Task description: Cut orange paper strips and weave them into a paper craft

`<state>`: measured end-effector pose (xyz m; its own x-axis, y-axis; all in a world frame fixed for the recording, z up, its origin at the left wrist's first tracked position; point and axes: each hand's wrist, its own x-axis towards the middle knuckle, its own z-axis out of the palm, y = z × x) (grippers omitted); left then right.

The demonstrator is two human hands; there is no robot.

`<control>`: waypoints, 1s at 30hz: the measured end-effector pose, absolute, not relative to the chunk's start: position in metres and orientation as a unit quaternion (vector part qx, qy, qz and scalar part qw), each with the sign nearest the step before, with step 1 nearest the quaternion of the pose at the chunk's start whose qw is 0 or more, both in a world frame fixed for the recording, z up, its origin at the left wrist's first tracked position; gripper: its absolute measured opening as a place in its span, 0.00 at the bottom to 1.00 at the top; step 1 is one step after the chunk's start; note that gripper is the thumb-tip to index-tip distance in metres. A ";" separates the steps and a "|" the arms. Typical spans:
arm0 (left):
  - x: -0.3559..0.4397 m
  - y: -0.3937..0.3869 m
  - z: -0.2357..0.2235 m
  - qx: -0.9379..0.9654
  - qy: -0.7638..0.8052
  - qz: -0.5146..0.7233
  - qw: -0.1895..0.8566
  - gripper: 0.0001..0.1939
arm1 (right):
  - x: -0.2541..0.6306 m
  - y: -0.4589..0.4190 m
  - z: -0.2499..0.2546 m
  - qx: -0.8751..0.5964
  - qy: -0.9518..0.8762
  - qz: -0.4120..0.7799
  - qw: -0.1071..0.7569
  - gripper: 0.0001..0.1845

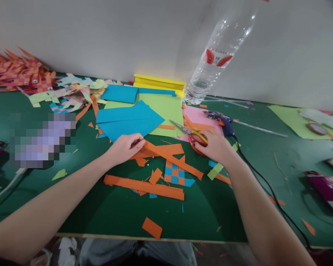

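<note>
My left hand (pixel 126 147) pinches one end of an orange paper strip (pixel 177 160) that slants down to the right over other orange strips. My right hand (pixel 215 144) has its fingers on the red and yellow handles of the scissors (pixel 198 138). Their blades point to the upper left, over light green paper (pixel 166 107), and look slightly apart. Below the slanting strip lies a small woven fish (pixel 175 173) of blue and orange paper. A stack of folded orange strips (pixel 144 186) rests nearer the table's front edge. Blue paper sheets (pixel 127 120) lie just beyond my left hand.
A clear plastic bottle (pixel 216 59) stands at the back. The glue gun (pixel 222 122) and its black cord lie right of my right hand. Woven red paper pieces (pixel 22 75) are heaped at far left. A blurred-out device (pixel 44 142) with a white cable sits on the left.
</note>
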<state>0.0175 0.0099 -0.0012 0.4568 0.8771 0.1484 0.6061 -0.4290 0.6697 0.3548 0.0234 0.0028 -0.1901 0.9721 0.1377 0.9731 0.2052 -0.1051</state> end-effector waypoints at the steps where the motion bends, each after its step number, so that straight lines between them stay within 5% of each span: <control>1: 0.018 0.010 -0.001 0.809 0.459 0.248 0.270 0.15 | 0.355 0.024 0.003 -0.629 -0.773 -0.004 0.087 0.24; 30: 0.018 0.009 -0.003 0.834 0.446 0.224 0.236 0.15 | 0.362 0.027 0.001 -0.594 -0.800 -0.009 0.085 0.23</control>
